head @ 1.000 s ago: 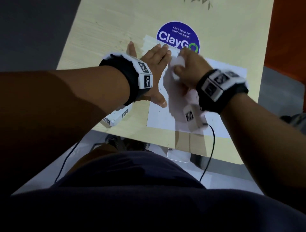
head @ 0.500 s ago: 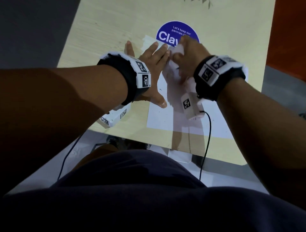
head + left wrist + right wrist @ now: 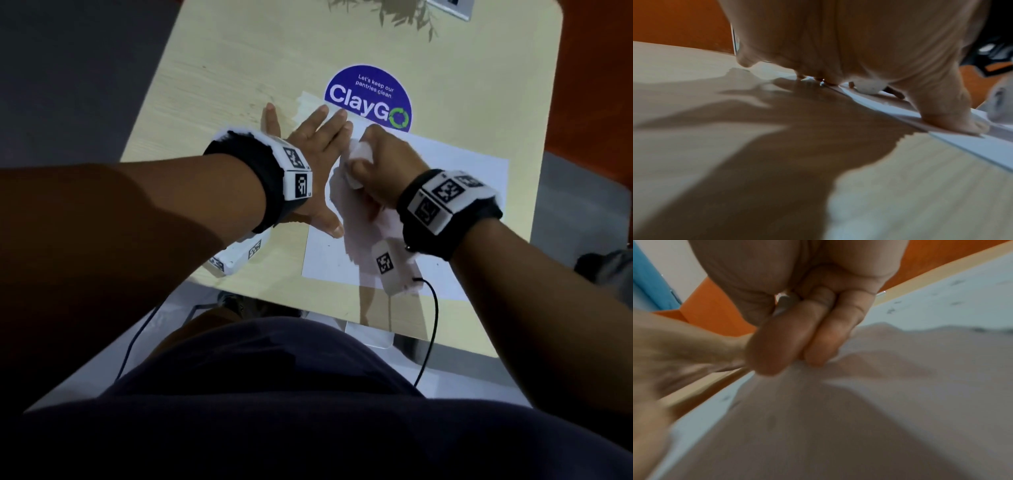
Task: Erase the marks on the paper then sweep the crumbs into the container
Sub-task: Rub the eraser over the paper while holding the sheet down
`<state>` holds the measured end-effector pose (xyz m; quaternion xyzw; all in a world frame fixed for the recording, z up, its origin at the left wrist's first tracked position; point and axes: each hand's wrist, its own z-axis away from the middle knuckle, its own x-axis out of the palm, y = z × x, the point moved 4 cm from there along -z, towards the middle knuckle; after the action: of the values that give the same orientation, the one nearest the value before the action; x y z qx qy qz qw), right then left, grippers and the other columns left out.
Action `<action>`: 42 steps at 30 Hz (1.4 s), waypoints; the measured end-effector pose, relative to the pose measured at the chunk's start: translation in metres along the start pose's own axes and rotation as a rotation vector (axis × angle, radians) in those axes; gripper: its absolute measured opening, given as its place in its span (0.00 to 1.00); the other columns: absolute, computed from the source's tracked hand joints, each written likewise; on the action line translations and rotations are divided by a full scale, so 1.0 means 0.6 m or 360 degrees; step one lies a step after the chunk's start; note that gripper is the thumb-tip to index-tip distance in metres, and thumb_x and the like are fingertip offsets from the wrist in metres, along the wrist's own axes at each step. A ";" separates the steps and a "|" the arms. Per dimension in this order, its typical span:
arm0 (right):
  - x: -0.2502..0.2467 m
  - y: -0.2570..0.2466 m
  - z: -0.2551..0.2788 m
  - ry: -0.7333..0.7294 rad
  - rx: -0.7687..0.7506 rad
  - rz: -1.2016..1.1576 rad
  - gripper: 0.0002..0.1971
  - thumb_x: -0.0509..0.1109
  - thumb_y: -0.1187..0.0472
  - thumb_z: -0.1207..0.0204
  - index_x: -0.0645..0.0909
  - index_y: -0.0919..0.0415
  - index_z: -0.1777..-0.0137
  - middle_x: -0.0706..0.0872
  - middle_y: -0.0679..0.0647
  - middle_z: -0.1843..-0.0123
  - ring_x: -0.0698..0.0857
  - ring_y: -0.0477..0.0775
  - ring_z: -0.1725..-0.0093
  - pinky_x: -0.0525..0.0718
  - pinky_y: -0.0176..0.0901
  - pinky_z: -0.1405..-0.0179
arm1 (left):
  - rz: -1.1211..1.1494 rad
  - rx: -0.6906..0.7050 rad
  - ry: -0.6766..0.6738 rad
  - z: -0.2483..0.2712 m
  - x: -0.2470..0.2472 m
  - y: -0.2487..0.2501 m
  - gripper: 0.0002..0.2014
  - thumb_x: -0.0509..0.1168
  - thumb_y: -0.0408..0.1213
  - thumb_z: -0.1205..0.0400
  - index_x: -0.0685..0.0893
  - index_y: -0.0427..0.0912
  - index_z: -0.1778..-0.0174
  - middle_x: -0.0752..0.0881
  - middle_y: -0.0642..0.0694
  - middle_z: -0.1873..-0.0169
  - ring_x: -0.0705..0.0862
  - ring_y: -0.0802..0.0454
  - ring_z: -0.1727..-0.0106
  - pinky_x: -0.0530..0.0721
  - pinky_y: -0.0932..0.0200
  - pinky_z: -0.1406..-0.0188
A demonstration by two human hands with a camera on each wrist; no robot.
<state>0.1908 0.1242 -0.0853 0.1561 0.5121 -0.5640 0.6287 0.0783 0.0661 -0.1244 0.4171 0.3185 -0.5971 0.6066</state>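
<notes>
Container (image 3: 368,337): sitting just under near table edge, below paper; only a pale corner showing.
Paper (image 3: 459,205): lying flat on table (image 3: 219,72), near edge close to table lip; bare sheet spreading out to the R.
Left hand (image 3: 311,164): fingers lying straight & spread, thumb pressing paper's L edge, gripping nothing.
Right hand (image 3: 383,164): clenching round white eraser (image 3: 359,156), bearing on paper's far-L part, beside L fingertips.
Sticker (image 3: 368,97): sitting just beyond paper; bare wood opening past it.
</notes>
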 end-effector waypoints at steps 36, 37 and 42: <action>-0.001 0.026 0.038 -0.0112 0.0149 -0.0013 0.07 0.63 0.63 0.27 0.71 0.62 0.50 0.78 0.57 0.58 0.78 0.60 0.56 0.67 0.41 0.69 | 0.0109 0.0017 0.0042 0.000 0.000 0.016 0.57 0.59 0.73 0.28 0.34 0.47 0.16 0.33 0.51 0.16 0.35 0.54 0.16 0.43 0.18 0.28; -0.003 0.022 0.038 -0.0094 0.0127 0.0001 0.08 0.63 0.63 0.26 0.71 0.62 0.49 0.79 0.59 0.55 0.78 0.60 0.54 0.68 0.42 0.68 | 0.0110 0.0023 0.0049 0.000 -0.001 0.016 0.57 0.59 0.74 0.28 0.34 0.47 0.16 0.33 0.51 0.16 0.35 0.54 0.16 0.43 0.18 0.28; -0.035 0.012 -0.009 0.0104 0.0098 0.0009 0.12 0.61 0.60 0.20 0.70 0.63 0.39 0.81 0.64 0.39 0.80 0.63 0.41 0.67 0.41 0.56 | 0.0107 -0.0006 0.0020 -0.004 -0.004 0.018 0.57 0.60 0.74 0.28 0.33 0.48 0.16 0.33 0.52 0.17 0.34 0.53 0.16 0.43 0.18 0.28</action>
<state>0.1981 0.1421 -0.0730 0.1953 0.5143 -0.5723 0.6081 0.0892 0.0686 -0.1220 0.4301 0.3093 -0.5732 0.6251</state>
